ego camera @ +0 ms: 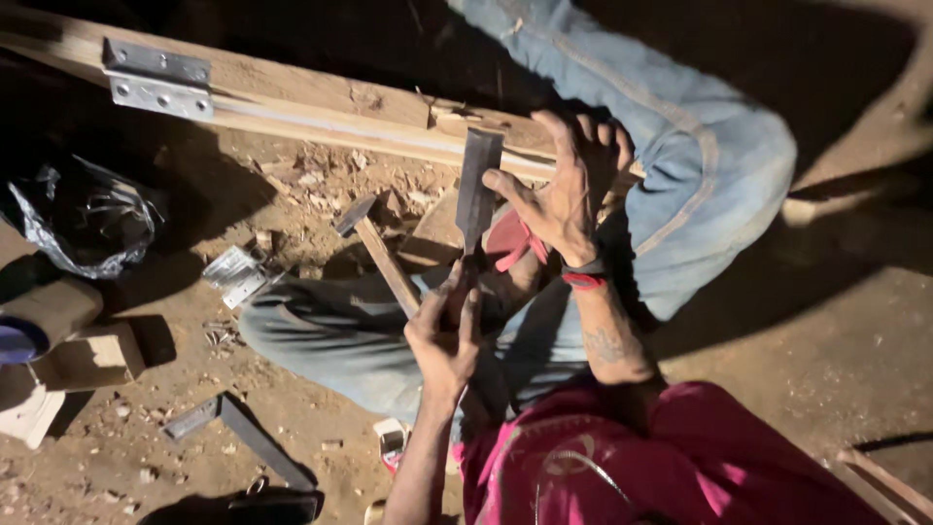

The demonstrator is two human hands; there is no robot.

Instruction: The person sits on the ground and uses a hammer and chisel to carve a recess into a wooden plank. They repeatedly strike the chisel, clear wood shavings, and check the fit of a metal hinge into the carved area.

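- Steel chisel (478, 190), flat and wide, stands with its blade end up against the long wooden board (321, 112) near the top of the view.
- Its blade looks dull grey with a lighter, shiny edge, and it gets narrower down toward the dark handle.
- The left hand (445, 326) is closed around that handle, low down, with the thumb up along it.
- The right hand (569, 185) is spread open, the thumb resting on the side of the blade and the fingers lying on the board.
- I think the way to do this well is to keep the blade steady and straight with that thumb, and to keep every finger off the sharp end.
- Pushing slowly, a little at a time, looks safer than one hard shove, since the blade could slip toward the open fingers.
- A hammer (379, 253) lies on the dirt floor just beside the knee in blue jeans.
- Wood chips (321, 180) are scattered under the board.
- A silver hinge (157, 80) sits on the board, well apart from the chisel, and another one (233, 275) lies on the ground.
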